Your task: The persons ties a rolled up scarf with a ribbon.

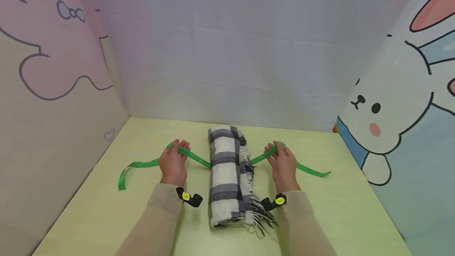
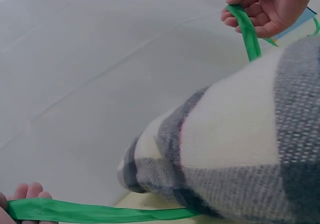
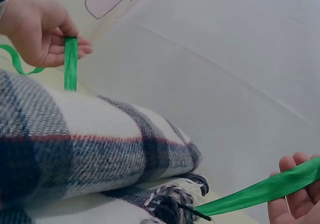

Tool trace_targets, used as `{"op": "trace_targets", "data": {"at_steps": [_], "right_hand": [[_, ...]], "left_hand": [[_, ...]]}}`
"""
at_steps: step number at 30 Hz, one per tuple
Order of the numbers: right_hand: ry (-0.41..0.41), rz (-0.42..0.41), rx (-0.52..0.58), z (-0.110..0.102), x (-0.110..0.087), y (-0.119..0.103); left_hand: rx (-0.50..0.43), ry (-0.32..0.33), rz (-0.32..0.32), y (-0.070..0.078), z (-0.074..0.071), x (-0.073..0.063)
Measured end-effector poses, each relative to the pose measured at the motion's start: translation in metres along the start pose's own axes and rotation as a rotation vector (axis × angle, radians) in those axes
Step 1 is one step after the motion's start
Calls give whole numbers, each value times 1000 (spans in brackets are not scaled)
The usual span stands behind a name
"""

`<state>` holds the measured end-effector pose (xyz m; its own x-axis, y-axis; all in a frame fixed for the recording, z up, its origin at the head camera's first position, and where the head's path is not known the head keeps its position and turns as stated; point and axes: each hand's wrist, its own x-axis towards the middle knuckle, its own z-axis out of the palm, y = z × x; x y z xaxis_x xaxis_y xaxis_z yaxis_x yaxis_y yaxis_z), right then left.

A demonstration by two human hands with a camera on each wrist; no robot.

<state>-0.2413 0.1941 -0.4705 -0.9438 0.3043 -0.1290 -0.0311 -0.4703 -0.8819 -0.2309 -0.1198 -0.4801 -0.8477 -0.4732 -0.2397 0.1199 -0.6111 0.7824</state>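
A rolled plaid scarf [image 1: 225, 177] in white, grey and black lies lengthwise on the table, its fringe [image 1: 261, 216] spilling out on the right. A green ribbon [image 1: 195, 157] comes out from under the roll on both sides; the stretch beneath is hidden. My left hand [image 1: 174, 163] pinches the ribbon left of the scarf, between thumb and fingers. On the other side my right hand [image 1: 283, 165] pinches the other length the same way. Both lengths slope up from the scarf to the hands, and the loose ends trail outward. In the left wrist view the ribbon [image 2: 100, 212] looks taut beside the scarf [image 2: 230, 129].
The pale yellow table [image 1: 89, 216] is bounded by a white cloth wall [image 1: 231, 50] at the back. Side panels carry a pink cartoon figure [image 1: 64, 58] at left and a white rabbit [image 1: 394, 117] at right.
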Motion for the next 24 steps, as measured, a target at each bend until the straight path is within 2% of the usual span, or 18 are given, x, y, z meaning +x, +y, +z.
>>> {"op": "trace_targets", "data": {"at_steps": [5, 8, 15, 19, 24], "right_hand": [[-44, -68, -123, 5, -2, -3], [-75, -107, -191, 8, -3, -5], [-129, -156, -342, 20, -6, -8], [-129, -168, -392, 27, -6, -10], [-167, -190, -481, 35, -7, -10]], "left_hand": [[16, 40, 29, 7, 2, 6], [61, 28, 25, 9, 4, 7], [129, -44, 12, 6, 10, 4], [149, -112, 3, 4, 15, 3], [230, -191, 18, 1, 22, -1]]}}
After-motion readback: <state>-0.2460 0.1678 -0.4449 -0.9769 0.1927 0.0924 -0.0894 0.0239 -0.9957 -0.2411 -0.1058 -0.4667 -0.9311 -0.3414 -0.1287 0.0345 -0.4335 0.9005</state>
